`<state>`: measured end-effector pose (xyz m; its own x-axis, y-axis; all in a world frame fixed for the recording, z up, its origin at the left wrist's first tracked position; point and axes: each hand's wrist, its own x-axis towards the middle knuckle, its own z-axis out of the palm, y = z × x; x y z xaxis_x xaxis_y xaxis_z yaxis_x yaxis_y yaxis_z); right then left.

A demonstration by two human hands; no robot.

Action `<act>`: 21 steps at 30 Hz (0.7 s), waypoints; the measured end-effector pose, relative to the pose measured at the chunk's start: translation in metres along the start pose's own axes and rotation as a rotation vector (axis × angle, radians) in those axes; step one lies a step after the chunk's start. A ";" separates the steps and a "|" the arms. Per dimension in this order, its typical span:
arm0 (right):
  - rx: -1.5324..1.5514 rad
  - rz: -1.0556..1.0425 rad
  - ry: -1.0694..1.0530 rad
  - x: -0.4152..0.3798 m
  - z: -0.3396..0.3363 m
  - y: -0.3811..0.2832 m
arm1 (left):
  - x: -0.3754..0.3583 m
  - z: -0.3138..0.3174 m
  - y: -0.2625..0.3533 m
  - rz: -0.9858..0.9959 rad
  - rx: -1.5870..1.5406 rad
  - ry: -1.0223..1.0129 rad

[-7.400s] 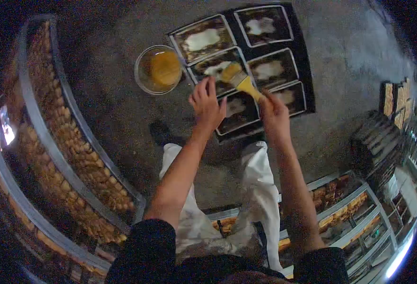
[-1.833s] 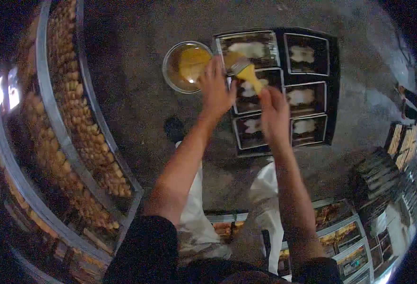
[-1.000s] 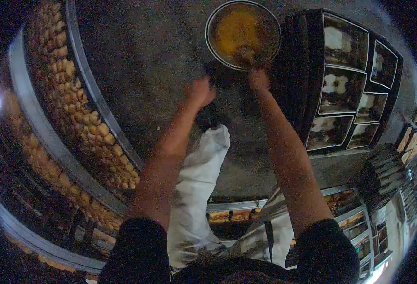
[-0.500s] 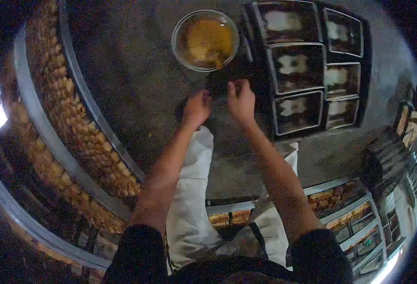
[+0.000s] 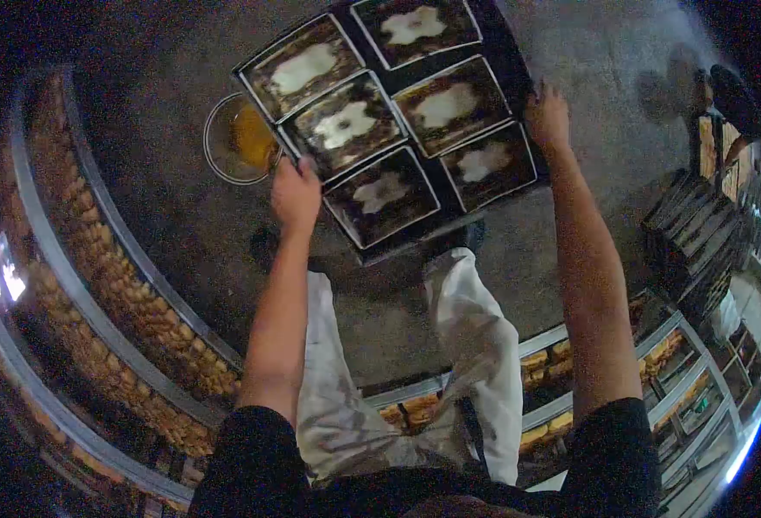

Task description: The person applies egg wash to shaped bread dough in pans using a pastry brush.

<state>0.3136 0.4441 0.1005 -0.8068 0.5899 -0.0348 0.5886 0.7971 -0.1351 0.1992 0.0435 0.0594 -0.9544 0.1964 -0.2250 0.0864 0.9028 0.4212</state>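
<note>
A black tray [image 5: 454,220] carries several rectangular loaf tins [image 5: 380,192], each with pale dough in it. My left hand [image 5: 295,192] grips the tray's left edge and my right hand [image 5: 549,114] grips its right edge, so the tray hangs between them above the floor. A glass bowl [image 5: 238,138] of yellow egg wash sits on the floor just beyond my left hand, partly hidden by the tray. The brush is out of sight.
Long metal trays [image 5: 130,285] of small golden pastries curve along the left. A rack [image 5: 605,380] with baked goods stands below right. Stacked dark tins [image 5: 691,250] sit at the right. My white trouser legs [image 5: 475,345] are under the tray.
The brush has left my right hand. Both hands moved from near the bowl to the tray's two edges, and the tray has come up off the floor.
</note>
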 end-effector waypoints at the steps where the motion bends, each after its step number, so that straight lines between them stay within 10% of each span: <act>1: 0.056 -0.041 -0.021 0.002 -0.001 0.008 | 0.002 -0.002 0.001 -0.026 0.015 -0.012; 21: 0.115 -0.010 0.005 0.008 -0.003 0.007 | 0.013 -0.014 -0.016 0.176 -0.149 0.053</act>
<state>0.3116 0.4543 0.1022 -0.8121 0.5829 -0.0283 0.5706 0.7830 -0.2477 0.1818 0.0258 0.0625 -0.9423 0.3219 -0.0917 0.2137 0.7894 0.5755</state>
